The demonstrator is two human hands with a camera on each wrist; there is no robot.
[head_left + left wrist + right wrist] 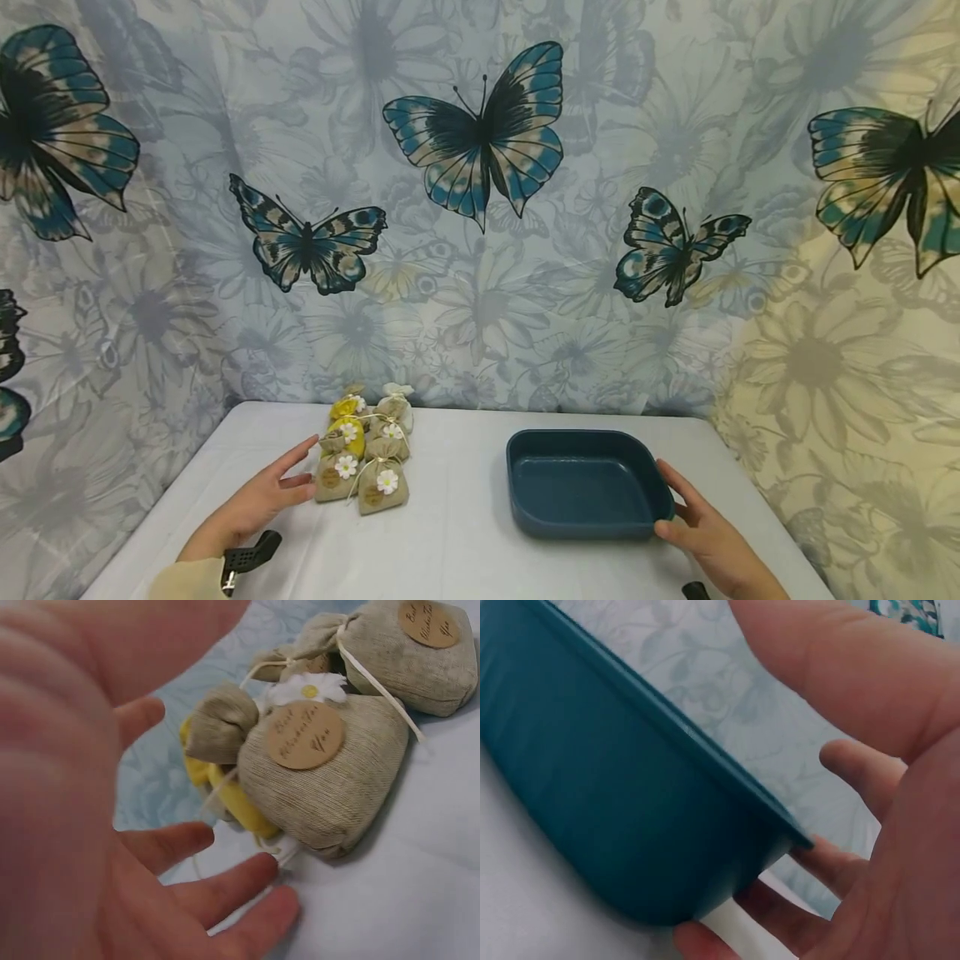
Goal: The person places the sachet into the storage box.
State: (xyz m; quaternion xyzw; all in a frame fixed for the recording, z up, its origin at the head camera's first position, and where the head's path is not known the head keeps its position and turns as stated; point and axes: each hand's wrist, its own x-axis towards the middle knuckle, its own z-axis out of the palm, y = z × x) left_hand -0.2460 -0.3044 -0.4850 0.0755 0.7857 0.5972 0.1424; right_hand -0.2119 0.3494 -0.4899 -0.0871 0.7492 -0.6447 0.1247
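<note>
Several small drawstring sachets stand clustered left of centre in the head view. Two beige linen sachets (383, 493) with white daisies form the front row; yellow sachets (357, 443) and paler ones sit behind, partly hidden. My left hand (258, 498) hovers just left of the cluster, its fingers spread and holding nothing. In the left wrist view, a linen sachet (330, 776) with a round paper tag lies just beyond the fingertips (259, 870). On the right sits a dark teal rectangular dish (585, 528). My right hand (705, 529) is at its right end, fingertips (769, 900) touching the outside, fingers extended.
A white cloth covers the table (457, 550). Behind it and at both sides hangs a fabric backdrop (487, 333) printed with butterflies and flowers. A black wrist mount (253, 552) sits at the left wrist. White cloth lies between sachets and dish.
</note>
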